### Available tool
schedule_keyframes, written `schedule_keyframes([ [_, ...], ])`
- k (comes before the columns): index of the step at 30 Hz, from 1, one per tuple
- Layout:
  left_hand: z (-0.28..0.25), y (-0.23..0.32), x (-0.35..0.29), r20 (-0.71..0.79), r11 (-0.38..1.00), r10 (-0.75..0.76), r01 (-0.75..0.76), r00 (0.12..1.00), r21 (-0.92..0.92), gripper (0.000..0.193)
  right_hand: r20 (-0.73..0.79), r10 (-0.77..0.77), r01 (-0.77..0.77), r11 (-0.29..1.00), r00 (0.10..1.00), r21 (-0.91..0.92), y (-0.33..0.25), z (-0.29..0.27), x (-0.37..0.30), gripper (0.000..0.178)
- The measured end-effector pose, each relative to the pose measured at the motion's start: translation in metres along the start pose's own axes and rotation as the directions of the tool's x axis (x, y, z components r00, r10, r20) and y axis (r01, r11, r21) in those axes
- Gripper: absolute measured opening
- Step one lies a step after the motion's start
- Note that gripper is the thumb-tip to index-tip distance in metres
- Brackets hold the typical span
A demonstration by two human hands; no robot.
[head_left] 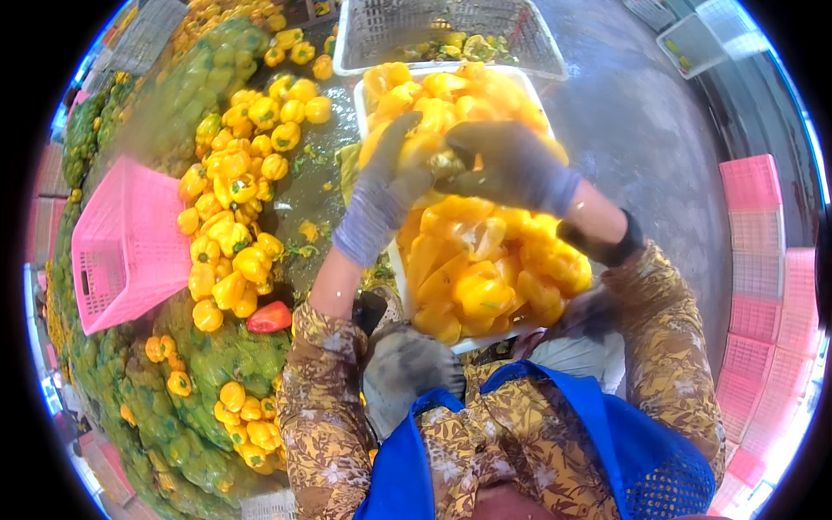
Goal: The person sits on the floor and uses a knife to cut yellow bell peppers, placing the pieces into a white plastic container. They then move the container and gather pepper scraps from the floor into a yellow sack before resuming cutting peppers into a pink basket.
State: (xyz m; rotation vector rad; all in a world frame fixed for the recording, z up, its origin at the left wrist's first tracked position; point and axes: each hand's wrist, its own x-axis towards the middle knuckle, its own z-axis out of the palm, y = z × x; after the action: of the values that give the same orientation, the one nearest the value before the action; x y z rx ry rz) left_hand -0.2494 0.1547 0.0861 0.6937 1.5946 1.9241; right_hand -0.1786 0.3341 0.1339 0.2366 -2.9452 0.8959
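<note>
Yellow peppers (484, 290) in white crate (497, 338)

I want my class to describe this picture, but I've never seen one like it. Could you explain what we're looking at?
There is no machine here: a person wearing gloves is working. The single picture comes from a wide fisheye camera on their head, looking down, so edges bend.

The left hand seems to hold a yellow bell pepper; the right hand is close against it, too blurred to read its grip. Below the hands, more yellow peppers are heaped in white plastic crating. Beyond stands a white crate with pepper scraps inside.

To the left are loose yellow peppers, one red pepper, a pink plastic crate and green mesh sacks.
</note>
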Motion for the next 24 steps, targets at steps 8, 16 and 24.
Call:
schedule_keyframes([
  [8, 0.021, 0.021, -0.023, 0.131, 0.880, 0.120, -0.167, 0.984, 0.444, 0.059, -0.038, 0.035, -0.023, 0.963, 0.999, 0.268, -0.003, 0.012, -0.018, 0.031],
  [16, 0.010, 0.014, -0.024, 0.119, 0.945, 0.069, -0.103, 0.991, 0.311, 0.037, -0.140, 0.036, 0.000, 0.968, 0.989, 0.250, -0.006, 0.012, -0.018, 0.021],
  [24, 0.002, 0.008, -0.024, 0.157, 0.998, 0.041, -0.033, 0.987, -0.053, 0.052, 0.317, 0.236, -0.395, 0.592, 0.919, 0.702, -0.017, -0.015, -0.021, 0.021],
])
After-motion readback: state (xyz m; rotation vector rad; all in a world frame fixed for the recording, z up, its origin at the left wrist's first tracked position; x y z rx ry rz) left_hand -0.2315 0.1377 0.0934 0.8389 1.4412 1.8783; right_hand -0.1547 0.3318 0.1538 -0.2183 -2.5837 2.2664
